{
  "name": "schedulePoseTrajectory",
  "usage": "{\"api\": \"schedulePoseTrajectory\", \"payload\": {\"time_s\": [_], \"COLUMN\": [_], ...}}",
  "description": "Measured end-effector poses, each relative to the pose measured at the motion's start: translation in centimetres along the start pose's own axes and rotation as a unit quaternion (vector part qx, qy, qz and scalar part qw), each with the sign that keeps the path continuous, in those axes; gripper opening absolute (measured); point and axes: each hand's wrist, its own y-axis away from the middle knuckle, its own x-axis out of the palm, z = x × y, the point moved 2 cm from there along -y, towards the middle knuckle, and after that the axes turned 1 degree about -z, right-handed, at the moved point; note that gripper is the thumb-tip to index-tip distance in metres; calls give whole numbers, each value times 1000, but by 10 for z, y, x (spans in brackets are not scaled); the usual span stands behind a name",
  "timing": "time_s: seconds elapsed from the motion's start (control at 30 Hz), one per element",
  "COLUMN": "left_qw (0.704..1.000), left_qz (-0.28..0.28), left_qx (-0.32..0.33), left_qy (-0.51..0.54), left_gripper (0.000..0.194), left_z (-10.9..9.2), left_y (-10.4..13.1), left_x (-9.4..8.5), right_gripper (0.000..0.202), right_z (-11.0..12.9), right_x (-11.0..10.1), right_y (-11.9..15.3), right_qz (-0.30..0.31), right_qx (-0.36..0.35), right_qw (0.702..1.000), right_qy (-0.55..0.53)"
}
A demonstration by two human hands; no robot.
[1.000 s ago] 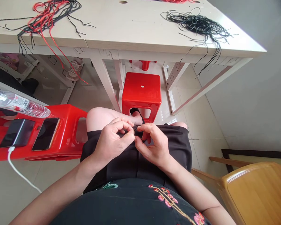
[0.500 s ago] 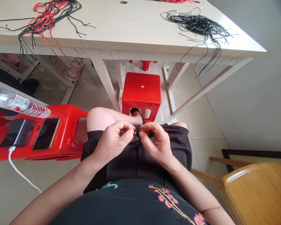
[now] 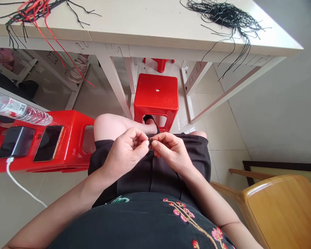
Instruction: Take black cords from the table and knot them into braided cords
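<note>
Over my lap, my left hand (image 3: 128, 148) and my right hand (image 3: 172, 150) meet fingertip to fingertip. Between them is a small black cord (image 3: 151, 141), looped or knotted; the dark skirt behind it hides its exact shape. Thumb and forefinger of each hand pinch the cord from either side. A loose bundle of black cords (image 3: 226, 15) lies on the table's right part, its ends hanging over the edge. Red and black cords (image 3: 37, 12) are heaped at the table's left, two red strands dangling down.
The pale table (image 3: 145, 26) spans the front, with a red stool (image 3: 157, 91) beneath. At left, another red stool (image 3: 75, 141) bears a plastic bottle (image 3: 20, 110), a phone (image 3: 48, 143) and a cabled dark device (image 3: 15, 142). A wooden chair (image 3: 282, 207) stands right, near the wall.
My right fingers have closed in toward the left ones, and the black cord is bunched more tightly between them. The view has tipped slightly downward.
</note>
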Motion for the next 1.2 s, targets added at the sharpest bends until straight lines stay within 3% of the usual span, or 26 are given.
{"api": "schedulePoseTrajectory", "payload": {"time_s": [0.2,0.37,0.57,0.8,0.97,1.1,1.2], "left_qw": [999,999,997,997,976,970,972], "left_qz": [25,22,-17,-52,-43,-9,-6], "left_qx": [23,31,30,-33,-103,-124,-130], "left_qy": [10,-32,-66,51,187,210,196], "left_gripper": [22,10,5,8,16,17,16], "left_z": [-4,-6,-4,0,0,-4,-5], "left_y": [3,2,2,-3,-5,-2,0], "left_x": [3,2,2,0,1,1,0], "right_gripper": [11,9,9,12,34,10,4], "right_z": [1,3,13,12,8,4,4], "right_x": [-1,-3,-7,-7,2,2,-2], "right_y": [1,2,5,6,8,7,6], "right_qz": [-13,-18,-64,-110,-83,-62,-68], "right_qx": [-57,-96,-196,-256,-253,-203,-169], "right_qw": [997,987,941,922,937,960,966], "right_qy": [60,124,270,269,227,184,182]}}
